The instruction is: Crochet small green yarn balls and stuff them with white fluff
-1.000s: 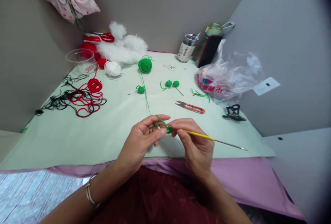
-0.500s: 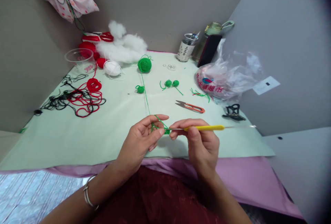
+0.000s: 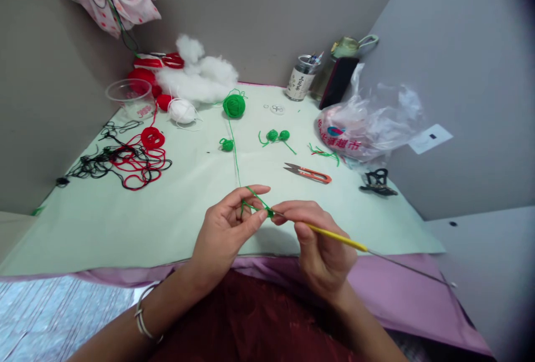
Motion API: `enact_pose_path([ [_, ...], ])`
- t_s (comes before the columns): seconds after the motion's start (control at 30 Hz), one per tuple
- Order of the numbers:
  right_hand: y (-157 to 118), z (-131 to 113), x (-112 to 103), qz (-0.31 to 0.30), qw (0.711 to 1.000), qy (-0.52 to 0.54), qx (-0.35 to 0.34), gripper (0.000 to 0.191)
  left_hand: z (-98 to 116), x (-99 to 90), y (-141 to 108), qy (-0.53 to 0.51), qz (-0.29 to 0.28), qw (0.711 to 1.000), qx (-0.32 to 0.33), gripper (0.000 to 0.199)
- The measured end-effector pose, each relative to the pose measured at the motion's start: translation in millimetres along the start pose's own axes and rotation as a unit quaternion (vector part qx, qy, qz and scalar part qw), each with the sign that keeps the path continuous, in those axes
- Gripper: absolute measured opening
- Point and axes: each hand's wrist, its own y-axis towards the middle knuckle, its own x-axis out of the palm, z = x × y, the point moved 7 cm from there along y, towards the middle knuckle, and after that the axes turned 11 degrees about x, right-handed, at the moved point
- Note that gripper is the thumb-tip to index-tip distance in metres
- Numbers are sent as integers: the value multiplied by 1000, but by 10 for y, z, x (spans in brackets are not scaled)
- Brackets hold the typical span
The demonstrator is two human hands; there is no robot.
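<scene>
Between the thumb and fingers of my left hand (image 3: 225, 228) is a small green crochet piece (image 3: 270, 213), mostly covered by fingertips. Green yarn (image 3: 235, 153) runs from the green ball (image 3: 234, 105) down to this hand and over its raised index finger. My right hand (image 3: 324, 245) grips a crochet hook (image 3: 336, 236) by its yellow handle. The hook's metal tip meets the green piece, and its long thin rear end slants down to the right. Beyond the hands lie orange-handled thread snips (image 3: 308, 173).
Small green crocheted balls (image 3: 272, 136) and yarn scraps (image 3: 325, 153) lie mid-table. Tangled black and red yarn (image 3: 137, 161), white stuffing (image 3: 200, 75) and a clear tub (image 3: 130, 100) are left. A plastic bag (image 3: 368, 125), phone (image 3: 339, 82), pen jar (image 3: 301, 78) and black claw clip (image 3: 378, 182) stand right.
The hook has tilted, its rear end swinging down and toward me while the tip stays at the green piece. My right hand has turned with it. My left hand has barely shifted.
</scene>
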Motion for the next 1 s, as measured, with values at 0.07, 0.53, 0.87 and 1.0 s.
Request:
enact_pose_path([
  [0.07,-12,-19,12,2,999,-40,-19,25,-15,2,-13,-4,10,1000,-8,33],
  [0.53,98,68,8,74,988,121,63,24,64,143,-23,-220,-5,968,-120,34],
  [0.87,67,-139,168,35,993,-99,-45,35,27,95,3,-204,27,974,-91,47],
  [1.0,87,-145,86,62,995,-75,-37,32,5,90,1,-268,6,952,-146,39],
])
